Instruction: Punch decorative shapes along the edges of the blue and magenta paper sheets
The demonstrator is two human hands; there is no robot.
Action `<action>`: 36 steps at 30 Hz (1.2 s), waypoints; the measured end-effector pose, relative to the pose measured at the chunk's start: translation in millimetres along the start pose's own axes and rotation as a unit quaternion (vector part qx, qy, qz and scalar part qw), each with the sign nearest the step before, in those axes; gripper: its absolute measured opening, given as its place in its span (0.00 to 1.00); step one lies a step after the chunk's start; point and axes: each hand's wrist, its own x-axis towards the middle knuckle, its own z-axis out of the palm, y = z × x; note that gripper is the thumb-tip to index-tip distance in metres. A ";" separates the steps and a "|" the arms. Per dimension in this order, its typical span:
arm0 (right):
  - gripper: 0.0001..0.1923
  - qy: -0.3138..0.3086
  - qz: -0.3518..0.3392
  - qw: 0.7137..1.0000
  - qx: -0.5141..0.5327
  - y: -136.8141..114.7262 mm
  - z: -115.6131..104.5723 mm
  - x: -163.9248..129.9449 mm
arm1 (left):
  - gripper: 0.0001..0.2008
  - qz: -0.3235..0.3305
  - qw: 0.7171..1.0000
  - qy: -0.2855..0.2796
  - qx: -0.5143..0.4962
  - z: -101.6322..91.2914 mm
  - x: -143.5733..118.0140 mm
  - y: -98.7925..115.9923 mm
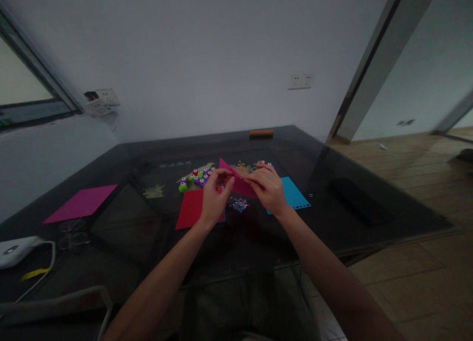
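Between my two hands, raised above the dark table, is a sheet of magenta paper (246, 187). My left hand (217, 192) pinches its left side with thumb and fingers. On the right, my right hand (269, 186) has its fingers closed on the sheet's other side. Below the sheet lies a small pile of tiny red, blue and white pieces (240, 204). A red sheet of paper (190, 208) rests under my left hand, and a blue sheet with a punched edge (294, 194) beside my right. Behind the left hand sit several purple, green and red eyeball-like pieces (199, 177).
The dark glossy table (236, 252) reaches the white wall. Another magenta sheet (82, 203) lies at left, above a pair of glasses (74, 235). A white device with a cable (18, 250) is at the left edge. A black oblong object (358, 200) lies right, an orange-brown roll (261, 133) at the back.
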 end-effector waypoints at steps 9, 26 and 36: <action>0.11 -0.024 0.002 0.999 -0.035 4.4 -6.0 -1.4 | 0.13 -0.131 0.986 -0.052 -0.094 0.5 1.6 -4.5; 0.12 -0.059 -0.087 0.991 -0.078 14.3 -5.1 -6.2 | 0.08 -0.450 0.832 -0.113 -0.305 2.0 1.8 -3.5; 0.02 -0.003 -0.007 0.999 -0.045 7.8 -5.1 -7.3 | 0.11 -0.320 0.907 0.008 -0.272 6.4 -1.4 -4.4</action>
